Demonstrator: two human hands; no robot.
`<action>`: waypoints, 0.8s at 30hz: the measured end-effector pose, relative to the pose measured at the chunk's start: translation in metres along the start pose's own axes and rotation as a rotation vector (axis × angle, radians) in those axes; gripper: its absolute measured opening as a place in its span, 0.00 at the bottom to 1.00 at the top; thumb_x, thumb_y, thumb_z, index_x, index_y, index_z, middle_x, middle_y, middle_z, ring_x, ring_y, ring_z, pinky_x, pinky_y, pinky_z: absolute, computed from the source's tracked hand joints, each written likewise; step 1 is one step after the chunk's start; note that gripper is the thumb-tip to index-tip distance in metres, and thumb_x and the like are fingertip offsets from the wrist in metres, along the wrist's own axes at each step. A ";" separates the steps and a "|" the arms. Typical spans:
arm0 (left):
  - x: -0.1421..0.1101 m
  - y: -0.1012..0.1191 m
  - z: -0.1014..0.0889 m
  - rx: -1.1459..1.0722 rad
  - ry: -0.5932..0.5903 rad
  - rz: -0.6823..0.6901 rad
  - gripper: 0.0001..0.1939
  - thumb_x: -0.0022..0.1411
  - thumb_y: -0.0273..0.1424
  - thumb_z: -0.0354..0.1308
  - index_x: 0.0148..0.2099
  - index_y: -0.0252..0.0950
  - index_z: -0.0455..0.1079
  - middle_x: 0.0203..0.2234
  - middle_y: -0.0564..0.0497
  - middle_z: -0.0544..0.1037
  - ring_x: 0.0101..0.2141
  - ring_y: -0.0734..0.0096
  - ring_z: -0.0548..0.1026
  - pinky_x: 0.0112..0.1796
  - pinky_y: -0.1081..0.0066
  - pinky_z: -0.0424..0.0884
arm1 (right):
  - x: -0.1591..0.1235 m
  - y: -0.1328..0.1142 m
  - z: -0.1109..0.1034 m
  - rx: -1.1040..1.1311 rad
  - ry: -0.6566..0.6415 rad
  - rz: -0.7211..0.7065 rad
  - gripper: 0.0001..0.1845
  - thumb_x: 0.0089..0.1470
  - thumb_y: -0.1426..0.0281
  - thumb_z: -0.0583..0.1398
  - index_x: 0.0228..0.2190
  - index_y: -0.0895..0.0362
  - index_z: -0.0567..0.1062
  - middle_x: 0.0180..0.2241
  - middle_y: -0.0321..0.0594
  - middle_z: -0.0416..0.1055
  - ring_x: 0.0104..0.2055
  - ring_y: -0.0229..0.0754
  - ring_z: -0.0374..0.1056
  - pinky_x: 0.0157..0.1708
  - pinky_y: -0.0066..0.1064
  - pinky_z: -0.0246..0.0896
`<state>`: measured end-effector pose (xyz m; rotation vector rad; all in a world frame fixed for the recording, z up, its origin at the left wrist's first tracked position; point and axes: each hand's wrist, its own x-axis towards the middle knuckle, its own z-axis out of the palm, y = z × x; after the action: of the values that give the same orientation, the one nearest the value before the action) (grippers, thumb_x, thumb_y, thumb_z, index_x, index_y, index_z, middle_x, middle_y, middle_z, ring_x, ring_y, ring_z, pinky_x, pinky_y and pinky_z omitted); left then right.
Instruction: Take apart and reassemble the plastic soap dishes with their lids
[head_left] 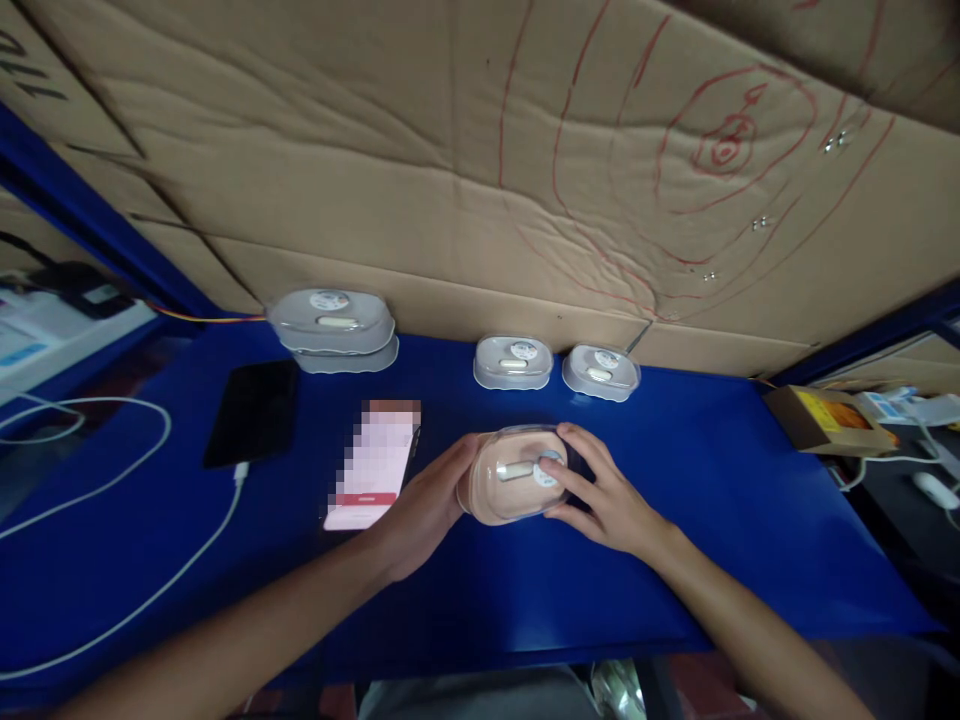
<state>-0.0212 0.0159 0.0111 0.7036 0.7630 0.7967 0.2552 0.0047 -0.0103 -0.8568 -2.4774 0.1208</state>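
Between my hands is a small oval container (487,500) with a pinkish-beige body, a clear lid, a pale bar-shaped piece on top and a round white sticker. My left hand (427,510) is closed around its left side. My right hand (607,495) grips the right end, with fingers over the lid and the sticker and the thumb at the near edge. The far fingers of my left hand are hidden behind the container. Just left of it lies a lit phone (371,465), its screen blurred out.
Grey lidded containers stand along the cardboard wall (375,180): a stack (334,330) at left and two single ones (513,362) (601,373). A dark phone (251,412) on a white cable (202,550) lies left. An open cardboard box (829,420) sits at right.
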 end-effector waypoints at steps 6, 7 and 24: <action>-0.001 0.002 0.001 0.005 -0.024 0.026 0.25 0.75 0.51 0.54 0.61 0.42 0.77 0.60 0.46 0.80 0.62 0.52 0.73 0.56 0.61 0.70 | 0.000 -0.003 0.002 0.001 -0.003 0.003 0.35 0.68 0.64 0.64 0.71 0.46 0.60 0.73 0.53 0.52 0.76 0.62 0.50 0.68 0.61 0.61; -0.001 0.002 0.001 0.016 -0.022 0.028 0.24 0.75 0.51 0.54 0.61 0.42 0.77 0.60 0.46 0.80 0.62 0.52 0.73 0.56 0.62 0.70 | 0.000 -0.003 0.002 0.010 -0.002 0.014 0.36 0.68 0.64 0.64 0.71 0.45 0.59 0.73 0.53 0.52 0.76 0.62 0.51 0.68 0.61 0.62; -0.002 0.002 0.003 0.083 0.003 0.042 0.27 0.71 0.54 0.58 0.61 0.43 0.76 0.58 0.44 0.80 0.59 0.50 0.74 0.54 0.60 0.70 | -0.002 -0.003 0.002 0.003 -0.017 0.040 0.40 0.68 0.65 0.64 0.74 0.44 0.54 0.74 0.53 0.49 0.76 0.63 0.51 0.67 0.62 0.62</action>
<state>-0.0201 0.0147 0.0149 0.7952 0.7896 0.8078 0.2538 0.0009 -0.0127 -0.9072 -2.4764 0.1469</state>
